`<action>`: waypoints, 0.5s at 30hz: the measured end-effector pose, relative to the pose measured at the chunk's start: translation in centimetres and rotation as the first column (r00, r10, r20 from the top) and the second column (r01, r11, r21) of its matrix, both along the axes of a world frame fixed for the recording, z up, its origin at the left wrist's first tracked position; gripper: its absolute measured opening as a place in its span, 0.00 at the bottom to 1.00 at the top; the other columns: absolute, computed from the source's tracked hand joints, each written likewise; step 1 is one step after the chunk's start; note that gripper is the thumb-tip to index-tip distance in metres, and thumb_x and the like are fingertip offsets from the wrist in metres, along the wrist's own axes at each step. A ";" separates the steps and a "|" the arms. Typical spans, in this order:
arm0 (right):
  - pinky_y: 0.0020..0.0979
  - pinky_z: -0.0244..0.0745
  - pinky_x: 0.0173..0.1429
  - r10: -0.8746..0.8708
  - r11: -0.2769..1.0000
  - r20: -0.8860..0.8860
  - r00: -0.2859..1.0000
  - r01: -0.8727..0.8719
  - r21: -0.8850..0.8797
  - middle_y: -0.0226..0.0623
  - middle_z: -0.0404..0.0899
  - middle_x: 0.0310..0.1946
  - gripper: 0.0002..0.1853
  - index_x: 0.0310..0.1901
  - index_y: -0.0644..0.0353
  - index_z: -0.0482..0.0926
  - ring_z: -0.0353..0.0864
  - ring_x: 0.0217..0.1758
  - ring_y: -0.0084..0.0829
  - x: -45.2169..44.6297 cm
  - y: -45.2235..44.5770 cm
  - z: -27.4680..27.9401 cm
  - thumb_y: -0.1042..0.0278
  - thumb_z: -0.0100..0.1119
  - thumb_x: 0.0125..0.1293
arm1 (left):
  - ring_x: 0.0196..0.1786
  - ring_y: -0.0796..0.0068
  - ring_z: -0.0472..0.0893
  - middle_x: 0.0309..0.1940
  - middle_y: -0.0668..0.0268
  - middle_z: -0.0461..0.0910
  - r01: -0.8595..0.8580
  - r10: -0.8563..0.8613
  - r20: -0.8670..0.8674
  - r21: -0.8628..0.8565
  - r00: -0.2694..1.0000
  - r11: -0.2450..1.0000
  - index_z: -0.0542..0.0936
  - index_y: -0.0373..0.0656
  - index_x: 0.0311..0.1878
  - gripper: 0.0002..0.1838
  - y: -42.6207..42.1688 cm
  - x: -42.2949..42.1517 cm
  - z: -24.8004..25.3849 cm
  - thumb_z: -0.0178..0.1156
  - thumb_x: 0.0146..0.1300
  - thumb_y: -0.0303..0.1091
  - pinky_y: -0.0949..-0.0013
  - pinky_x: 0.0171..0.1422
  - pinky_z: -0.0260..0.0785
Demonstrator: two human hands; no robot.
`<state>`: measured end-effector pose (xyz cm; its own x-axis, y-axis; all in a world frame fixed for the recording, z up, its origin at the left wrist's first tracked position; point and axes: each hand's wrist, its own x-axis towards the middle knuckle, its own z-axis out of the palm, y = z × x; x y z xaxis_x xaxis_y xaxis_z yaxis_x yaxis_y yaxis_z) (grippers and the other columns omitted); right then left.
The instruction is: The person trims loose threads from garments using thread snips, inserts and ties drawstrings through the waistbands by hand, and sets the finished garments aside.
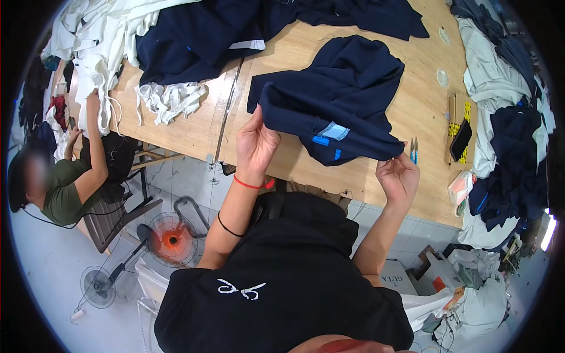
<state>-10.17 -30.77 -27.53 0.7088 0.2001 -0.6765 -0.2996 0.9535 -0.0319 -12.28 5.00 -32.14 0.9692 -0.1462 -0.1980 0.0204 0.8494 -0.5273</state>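
Observation:
A navy blue garment (356, 76) is stretched between my two hands above the wooden table (429, 70). Its near edge is folded up, showing a light blue label (333, 130) and small bright blue tags (321, 140) below it. My left hand (257, 143) pinches the garment's left edge, with the thumb up. My right hand (398, 178) grips the right corner between thumb and fingers. Just beyond that hand, small thread snips with blue handles (414, 152) lie on the table.
Navy garments (200, 41) and white strips (169, 101) lie on the table. A cardboard box (457, 126) holds a phone (461, 140) at right. Cloth piles (512, 153) line the right side. A person (70, 188) handles white cloth at left, near a fan (170, 240).

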 end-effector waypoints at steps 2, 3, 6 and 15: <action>0.37 0.87 0.66 -0.002 1.000 -0.014 1.000 0.001 -0.015 0.32 0.91 0.52 0.11 0.57 0.61 0.85 0.91 0.57 0.31 -0.2 0.0 0.0 0.79 0.53 0.83 | 0.72 0.46 0.84 0.70 0.37 0.81 -0.020 0.020 -0.028 0.017 0.999 1.000 0.75 0.21 0.71 0.20 -0.3 -0.1 0.2 0.46 0.90 0.29 0.51 0.79 0.82; 0.37 0.88 0.66 -0.002 1.000 -0.019 1.000 0.002 -0.022 0.33 0.91 0.52 0.11 0.57 0.61 0.85 0.92 0.57 0.31 -0.1 0.1 0.1 0.80 0.53 0.83 | 0.72 0.46 0.84 0.70 0.38 0.81 -0.018 0.019 -0.027 0.020 0.999 1.000 0.75 0.21 0.71 0.20 -0.3 -0.1 0.1 0.46 0.90 0.29 0.51 0.79 0.82; 0.36 0.88 0.66 -0.022 0.999 -0.019 1.000 0.022 0.026 0.33 0.91 0.52 0.12 0.57 0.61 0.85 0.92 0.57 0.31 -0.1 0.2 0.2 0.80 0.53 0.83 | 0.74 0.48 0.83 0.71 0.40 0.81 -0.008 0.008 -0.036 0.018 0.999 1.000 0.75 0.23 0.72 0.20 -0.2 -0.3 -0.5 0.46 0.90 0.30 0.50 0.80 0.80; 0.39 0.86 0.69 -0.018 0.999 0.003 1.000 0.018 0.038 0.41 0.89 0.54 0.11 0.57 0.62 0.85 0.90 0.61 0.36 -0.1 0.5 0.0 0.81 0.54 0.83 | 0.75 0.48 0.82 0.71 0.40 0.81 0.018 -0.011 -0.086 0.074 0.996 0.997 0.76 0.22 0.71 0.20 -0.1 -0.1 -1.5 0.47 0.90 0.29 0.51 0.83 0.78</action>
<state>-10.30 -30.24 -27.48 0.7149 0.2132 -0.6659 -0.2826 0.9592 0.0036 -12.37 4.95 -33.65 0.9463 -0.1416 -0.2906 -0.0093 0.8866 -0.4625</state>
